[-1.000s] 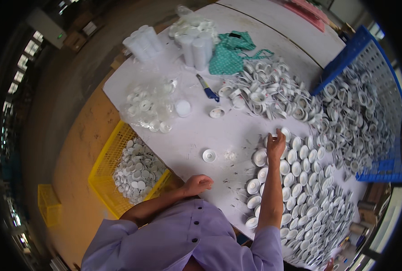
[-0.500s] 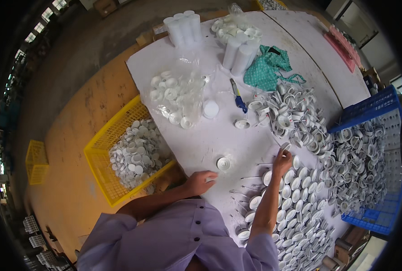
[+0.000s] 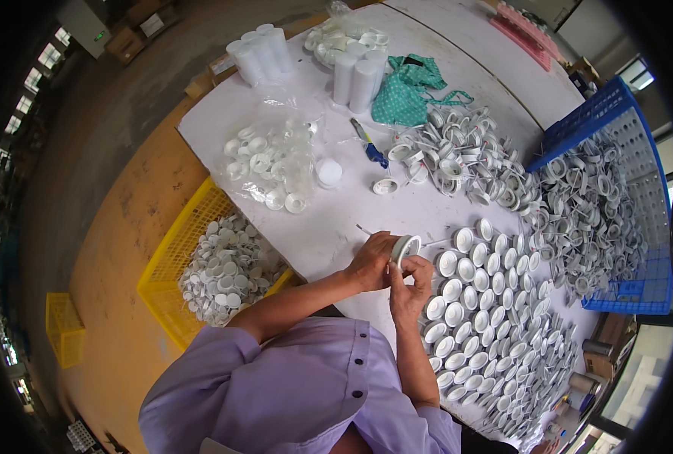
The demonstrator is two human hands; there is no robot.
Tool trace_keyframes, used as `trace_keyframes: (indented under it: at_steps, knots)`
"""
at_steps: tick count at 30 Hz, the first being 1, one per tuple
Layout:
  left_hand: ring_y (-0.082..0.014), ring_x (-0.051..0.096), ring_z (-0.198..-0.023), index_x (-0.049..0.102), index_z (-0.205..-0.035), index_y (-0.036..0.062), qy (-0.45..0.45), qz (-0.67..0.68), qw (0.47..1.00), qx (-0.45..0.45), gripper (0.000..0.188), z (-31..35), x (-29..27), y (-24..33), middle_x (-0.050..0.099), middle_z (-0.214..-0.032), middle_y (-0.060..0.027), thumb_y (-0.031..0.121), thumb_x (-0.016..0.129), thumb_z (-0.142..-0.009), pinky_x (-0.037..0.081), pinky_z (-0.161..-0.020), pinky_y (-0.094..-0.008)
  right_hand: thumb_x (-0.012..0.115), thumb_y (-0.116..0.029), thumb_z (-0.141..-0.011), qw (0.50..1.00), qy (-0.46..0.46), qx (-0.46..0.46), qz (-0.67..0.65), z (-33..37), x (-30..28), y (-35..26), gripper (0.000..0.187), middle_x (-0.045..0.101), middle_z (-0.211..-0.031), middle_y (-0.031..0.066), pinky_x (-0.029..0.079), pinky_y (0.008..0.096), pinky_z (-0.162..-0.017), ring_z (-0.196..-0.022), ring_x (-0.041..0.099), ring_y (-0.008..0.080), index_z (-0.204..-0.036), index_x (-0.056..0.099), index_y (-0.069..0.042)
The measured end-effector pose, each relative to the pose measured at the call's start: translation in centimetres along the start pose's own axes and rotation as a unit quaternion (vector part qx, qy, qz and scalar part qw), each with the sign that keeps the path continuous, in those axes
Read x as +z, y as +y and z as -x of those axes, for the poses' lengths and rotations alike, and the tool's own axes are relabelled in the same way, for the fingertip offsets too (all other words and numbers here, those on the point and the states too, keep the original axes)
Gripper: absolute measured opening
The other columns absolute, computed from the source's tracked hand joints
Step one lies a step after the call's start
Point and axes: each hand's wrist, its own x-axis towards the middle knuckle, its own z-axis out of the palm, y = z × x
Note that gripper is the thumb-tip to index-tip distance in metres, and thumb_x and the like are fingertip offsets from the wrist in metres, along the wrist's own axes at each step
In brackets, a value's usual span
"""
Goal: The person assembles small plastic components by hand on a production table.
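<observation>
Close in front of my chest, both hands meet at a round white lamp housing point(image 3: 406, 248), tilted up on its edge with its rim showing. My left hand point(image 3: 373, 262) is closed on its left side, and a thin wire end point(image 3: 363, 228) sticks out past those fingers. From below, my right hand point(image 3: 412, 286) pinches the lower rim. Whether a smaller part is also between the fingers is hidden. Just right of my hands, many similar white housings point(image 3: 466, 270) stand in rows on the white table point(image 3: 336, 246).
A loose heap of ring-shaped housings point(image 3: 465, 155) lies beyond, beside a full blue crate point(image 3: 627, 303). At left are a yellow crate point(image 3: 174, 253) of white discs and a clear bag point(image 3: 276, 155) of white cups. A blue-yellow cutter point(image 3: 369, 145) and green cloth point(image 3: 404, 98) lie farther back.
My right hand has come back from the housings at right, and my left hand has risen to meet it. Both now grip a housing. The view has turned slightly.
</observation>
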Motion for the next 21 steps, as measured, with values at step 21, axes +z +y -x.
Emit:
trace_keyframes:
  at_steps: [21]
  knots:
    - [-0.0138, 0.057, -0.088, 0.047, -0.121, -0.0016, -0.038, 0.440, 0.870, -0.220, 0.040, 3.6, -3.6, 0.2, 0.060, -0.102, -0.0065, 0.012, 0.057, -0.084, 0.047, -0.077, -0.0296, 0.062, -0.007, -0.083, 0.980, -0.061, 0.182, -0.059, 0.2, 2.7, 4.0, 0.013, 0.055, -0.068, 0.0006, 0.039, 0.0196, -0.048, -0.055, 0.047, 0.0043, -0.090, 0.054, 0.001]
